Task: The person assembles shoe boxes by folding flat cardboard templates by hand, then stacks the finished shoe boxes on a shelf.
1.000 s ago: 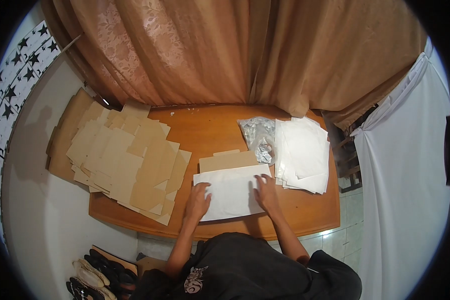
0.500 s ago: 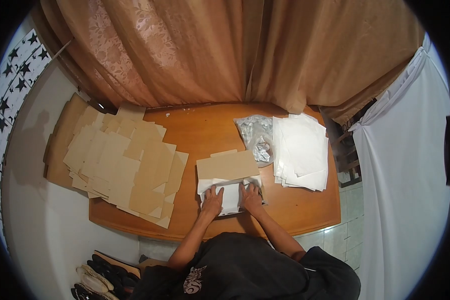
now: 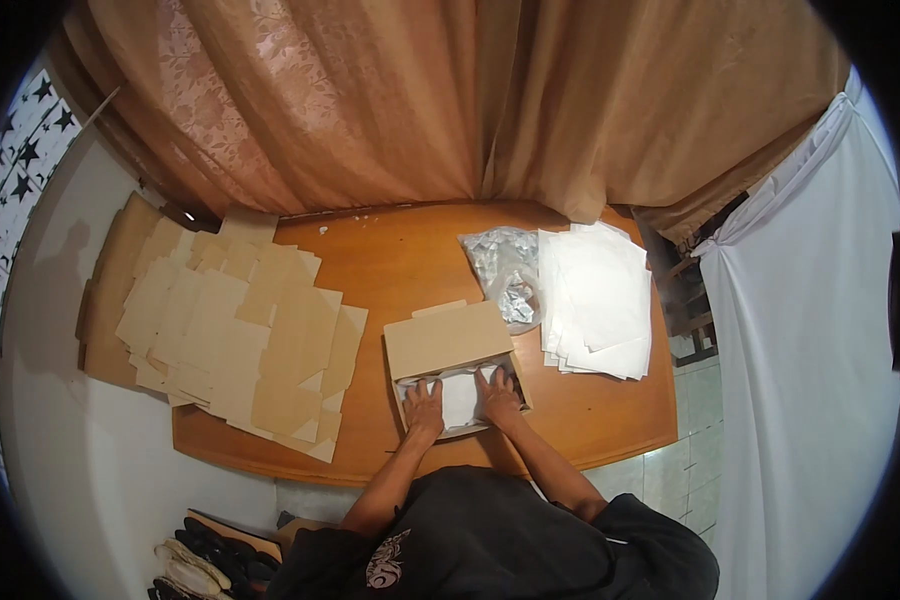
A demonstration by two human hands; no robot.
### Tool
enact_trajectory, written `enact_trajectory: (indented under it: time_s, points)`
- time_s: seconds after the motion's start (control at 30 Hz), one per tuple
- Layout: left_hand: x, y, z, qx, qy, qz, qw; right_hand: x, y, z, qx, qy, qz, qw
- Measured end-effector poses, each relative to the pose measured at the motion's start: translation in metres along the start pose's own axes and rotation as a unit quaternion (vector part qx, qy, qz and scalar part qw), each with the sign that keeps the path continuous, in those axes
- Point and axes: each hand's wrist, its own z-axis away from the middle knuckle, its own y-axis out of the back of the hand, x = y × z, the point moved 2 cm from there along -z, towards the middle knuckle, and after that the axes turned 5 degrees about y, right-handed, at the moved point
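A brown cardboard box (image 3: 448,342) stands near the table's front edge with its lid raised at the back. White paper (image 3: 460,399) lies inside it, lining the bottom. My left hand (image 3: 424,405) presses on the paper at the left side of the box, fingers stretched forward and apart. At the right side, my right hand (image 3: 499,396) rests on the paper with its fingers spread too. Neither hand grips anything. What lies under the paper is hidden.
Flat cardboard pieces (image 3: 240,330) are piled on the left of the wooden table (image 3: 370,262). Behind the box, to the right, lies a clear plastic bag (image 3: 505,262) of silvery pieces. Beside it is a stack of white paper sheets (image 3: 595,300). Curtains hang behind.
Both hands have pushed the white paper down into the box. Its edges, which stuck up over the rim, now sit inside the walls.
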Motion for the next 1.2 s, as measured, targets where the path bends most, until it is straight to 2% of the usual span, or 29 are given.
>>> enact_trajectory:
  time_s: [0.1, 0.17, 0.23, 0.3, 0.33, 0.37, 0.4, 0.43, 0.47, 0.5, 0.53, 0.57, 0.6, 0.63, 0.7, 0.77, 0.87, 1.03, 1.1, 1.13, 1.2]
  points:
    - [-0.003, -0.015, -0.005, 0.002, 0.015, 0.054, 0.998, -0.005, 0.009, 0.002, -0.032, 0.002, -0.023, 0.999]
    - [-0.008, -0.018, -0.009, 0.022, 0.000, 0.096, 0.995, 0.001, -0.014, -0.008, 0.002, 0.034, -0.010, 0.999]
    - [-0.006, -0.022, -0.017, 0.028, 0.013, 0.044, 0.999, 0.010, -0.026, -0.016, 0.026, 0.052, 0.022, 0.998]
    - [-0.002, -0.009, -0.006, 0.007, 0.005, 0.050, 0.999, 0.016, -0.035, -0.030, -0.087, 0.090, 0.069, 0.990]
    - [-0.001, 0.000, -0.004, -0.014, 0.000, 0.051, 0.999, 0.005, 0.038, -0.009, -0.132, 0.112, -0.061, 0.983]
    - [-0.006, 0.001, -0.012, -0.011, 0.001, 0.053, 0.999, 0.010, 0.061, -0.009, -0.131, 0.113, -0.058, 0.983]
    - [-0.014, -0.003, -0.020, -0.023, -0.036, 0.116, 0.992, 0.017, 0.075, -0.009, -0.085, 0.109, -0.206, 0.969]
    - [-0.019, -0.003, -0.021, -0.034, -0.071, 0.177, 0.981, 0.023, 0.088, -0.007, -0.038, 0.103, -0.350, 0.930]
    - [-0.022, -0.001, -0.020, 0.041, -0.133, 0.185, 0.973, 0.030, 0.102, -0.007, 0.036, 0.072, -0.417, 0.905]
    - [-0.020, 0.010, -0.016, 0.040, -0.130, 0.183, 0.974, 0.037, 0.115, -0.010, 0.083, 0.041, -0.448, 0.889]
    - [-0.014, 0.027, -0.010, 0.022, -0.129, 0.264, 0.956, 0.048, 0.123, -0.014, 0.130, 0.008, -0.477, 0.869]
    - [-0.009, 0.037, -0.006, 0.004, -0.127, 0.344, 0.930, 0.064, 0.121, -0.026, 0.195, 0.018, -0.443, 0.875]
    - [-0.007, 0.037, -0.005, 0.052, -0.157, 0.389, 0.906, 0.076, 0.118, -0.036, 0.253, -0.010, -0.400, 0.881]
    - [-0.006, 0.039, -0.003, 0.049, -0.157, 0.387, 0.907, 0.085, 0.111, -0.046, 0.253, -0.013, -0.401, 0.880]
    - [-0.003, 0.043, -0.002, 0.017, -0.119, 0.479, 0.870, 0.103, 0.098, -0.068, 0.307, -0.035, -0.309, 0.899]
    - [-0.001, 0.043, -0.002, 0.025, -0.110, 0.486, 0.867, 0.113, 0.087, -0.086, 0.276, -0.030, -0.322, 0.905]
    - [-0.003, 0.042, 0.002, 0.037, -0.091, 0.500, 0.860, 0.110, 0.091, -0.099, 0.313, -0.032, -0.268, 0.911]
    - [-0.014, 0.042, 0.004, 0.061, -0.060, 0.506, 0.858, 0.114, 0.083, -0.129, 0.231, -0.093, -0.184, 0.951]
    - [-0.022, 0.043, 0.002, 0.082, -0.044, 0.542, 0.835, 0.116, 0.081, -0.134, 0.271, -0.073, -0.141, 0.949]
    - [-0.029, 0.043, 0.001, 0.091, -0.037, 0.565, 0.819, 0.116, 0.080, -0.137, 0.246, -0.098, -0.137, 0.955]
    - [-0.043, 0.047, 0.008, 0.094, -0.002, 0.587, 0.804, 0.112, 0.089, -0.118, 0.272, -0.074, -0.166, 0.945]
